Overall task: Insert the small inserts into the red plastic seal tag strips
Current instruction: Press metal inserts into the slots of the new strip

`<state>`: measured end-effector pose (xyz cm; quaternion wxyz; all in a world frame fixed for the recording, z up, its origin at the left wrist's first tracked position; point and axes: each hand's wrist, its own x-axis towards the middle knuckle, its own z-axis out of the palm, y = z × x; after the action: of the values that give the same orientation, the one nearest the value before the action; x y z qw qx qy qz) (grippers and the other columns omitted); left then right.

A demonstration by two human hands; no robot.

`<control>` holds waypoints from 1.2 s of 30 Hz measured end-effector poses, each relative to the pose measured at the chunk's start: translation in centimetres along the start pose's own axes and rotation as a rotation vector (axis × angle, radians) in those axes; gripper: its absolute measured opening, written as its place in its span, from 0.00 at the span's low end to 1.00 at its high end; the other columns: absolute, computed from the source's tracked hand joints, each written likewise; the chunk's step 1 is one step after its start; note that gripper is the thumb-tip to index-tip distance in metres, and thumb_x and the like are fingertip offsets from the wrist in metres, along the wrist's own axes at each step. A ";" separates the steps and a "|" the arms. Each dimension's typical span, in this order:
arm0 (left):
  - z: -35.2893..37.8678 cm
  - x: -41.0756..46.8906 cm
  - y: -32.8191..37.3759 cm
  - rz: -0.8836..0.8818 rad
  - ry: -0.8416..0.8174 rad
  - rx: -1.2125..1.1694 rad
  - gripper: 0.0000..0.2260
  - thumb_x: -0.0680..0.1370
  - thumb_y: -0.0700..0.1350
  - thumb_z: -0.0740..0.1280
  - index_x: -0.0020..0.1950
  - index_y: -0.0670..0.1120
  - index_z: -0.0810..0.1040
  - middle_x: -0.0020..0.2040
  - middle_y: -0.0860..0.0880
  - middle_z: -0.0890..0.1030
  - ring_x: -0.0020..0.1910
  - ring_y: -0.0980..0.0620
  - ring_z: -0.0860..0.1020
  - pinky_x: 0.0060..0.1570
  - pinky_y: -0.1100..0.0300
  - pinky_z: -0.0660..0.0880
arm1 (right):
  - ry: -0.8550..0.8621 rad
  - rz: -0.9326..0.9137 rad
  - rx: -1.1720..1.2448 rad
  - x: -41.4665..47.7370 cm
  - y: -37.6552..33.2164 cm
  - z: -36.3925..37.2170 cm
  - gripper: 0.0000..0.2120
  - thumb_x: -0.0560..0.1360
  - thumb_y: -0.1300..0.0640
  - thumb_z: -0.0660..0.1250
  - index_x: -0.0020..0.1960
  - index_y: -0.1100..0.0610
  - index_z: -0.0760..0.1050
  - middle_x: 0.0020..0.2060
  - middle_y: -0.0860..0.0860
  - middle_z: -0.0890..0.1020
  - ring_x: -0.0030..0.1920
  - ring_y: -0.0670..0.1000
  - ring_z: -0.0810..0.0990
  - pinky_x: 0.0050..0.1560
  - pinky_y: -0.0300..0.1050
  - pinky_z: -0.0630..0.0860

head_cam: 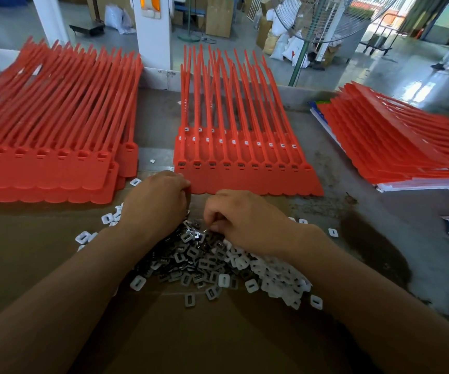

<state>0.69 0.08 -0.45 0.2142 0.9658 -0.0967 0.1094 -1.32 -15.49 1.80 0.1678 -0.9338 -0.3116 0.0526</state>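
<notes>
At the far left of the bench [366, 217] lies a tall stack of red plastic seal tag strips [42, 136]. Its flat tag ends face the person and its thin tails fan away towards the back. In front of it a brown cardboard sheet [29, 265] covers the near part of the bench.

The left hand [155, 201] rests at the far edge of a heap of small inserts [204, 263], rectangular slotted pieces, dark grey metal in the middle and white plastic towards the right. This hand's knuckles meet the near left corner of the middle sheet of red strips [245, 157]. Its fingers are curled under and hidden, so I cannot tell whether its grip holds anything.

The middle sheet lies flat just beyond the heap, and small pieces sit in the row of sockets where its tails join the tags.

The right hand [245, 220] hangs over the top of the heap, just beside the left hand, with its fingers curled. Its grip is pinched, thumb against forefinger, on inserts at the crest of the heap.

Well apart at the right, a third red stack [396, 141] lies on white paper sheets [420, 184].
</notes>
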 end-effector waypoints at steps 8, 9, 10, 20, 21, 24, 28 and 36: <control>0.0 0.0 0.0 -0.011 -0.009 -0.002 0.13 0.76 0.39 0.58 0.53 0.43 0.80 0.56 0.45 0.79 0.54 0.45 0.76 0.53 0.54 0.71 | 0.299 0.168 0.282 -0.5 2.5 -2.5 0.06 0.73 0.63 0.67 0.41 0.54 0.77 0.34 0.38 0.76 0.36 0.31 0.74 0.40 0.24 0.69; 0.0 0.0 0.0 -0.009 -0.009 -0.002 0.13 0.76 0.39 0.58 0.53 0.43 0.80 0.56 0.45 0.79 0.54 0.45 0.76 0.53 0.53 0.71 | 0.336 0.212 0.307 -0.6 3.3 -2.9 0.08 0.73 0.63 0.66 0.40 0.51 0.75 0.34 0.39 0.77 0.35 0.33 0.75 0.39 0.25 0.70; 0.0 0.0 0.0 -0.008 -0.007 -0.002 0.13 0.76 0.39 0.58 0.53 0.43 0.80 0.56 0.45 0.79 0.54 0.45 0.76 0.53 0.54 0.71 | 0.367 0.261 0.336 -0.7 4.2 -3.2 0.10 0.74 0.63 0.66 0.39 0.49 0.74 0.35 0.41 0.78 0.35 0.35 0.76 0.39 0.28 0.71; 0.0 0.0 0.0 -0.005 -0.001 -0.014 0.12 0.76 0.38 0.58 0.52 0.42 0.80 0.55 0.44 0.79 0.53 0.46 0.76 0.50 0.57 0.69 | 0.609 0.570 0.490 -2.7 10.7 -4.5 0.08 0.74 0.66 0.64 0.40 0.55 0.75 0.35 0.51 0.79 0.34 0.46 0.76 0.37 0.37 0.74; 0.0 0.0 0.0 -0.004 -0.001 -0.014 0.12 0.76 0.38 0.58 0.52 0.42 0.80 0.55 0.44 0.79 0.53 0.46 0.76 0.51 0.57 0.69 | 0.623 0.581 0.495 -2.8 11.0 -4.6 0.05 0.74 0.66 0.65 0.42 0.57 0.75 0.35 0.52 0.79 0.34 0.46 0.76 0.38 0.38 0.74; 0.0 -0.1 0.0 -0.004 0.002 -0.014 0.12 0.76 0.38 0.58 0.52 0.42 0.80 0.55 0.44 0.79 0.53 0.45 0.76 0.51 0.56 0.70 | 0.662 0.624 0.477 -2.9 12.0 -4.8 0.03 0.72 0.66 0.66 0.45 0.60 0.76 0.33 0.52 0.78 0.32 0.47 0.75 0.34 0.34 0.73; 0.1 -0.1 0.1 -0.005 0.005 -0.017 0.12 0.76 0.38 0.59 0.53 0.42 0.80 0.55 0.44 0.79 0.53 0.45 0.76 0.52 0.55 0.70 | 0.737 0.706 0.437 -3.0 13.3 -5.2 0.03 0.72 0.66 0.66 0.41 0.59 0.77 0.30 0.51 0.77 0.31 0.47 0.74 0.37 0.39 0.73; 0.0 -0.1 0.1 -0.013 0.003 -0.018 0.12 0.75 0.38 0.58 0.53 0.41 0.80 0.55 0.44 0.79 0.53 0.44 0.76 0.53 0.54 0.71 | 0.687 0.747 0.393 -2.1 15.4 -4.6 0.06 0.73 0.65 0.64 0.46 0.62 0.79 0.30 0.50 0.75 0.32 0.47 0.72 0.42 0.46 0.71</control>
<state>0.59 -0.04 -0.42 0.2238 0.9643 -0.0908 0.1087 6.64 -29.59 0.78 0.4012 -0.8955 0.1297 -0.1423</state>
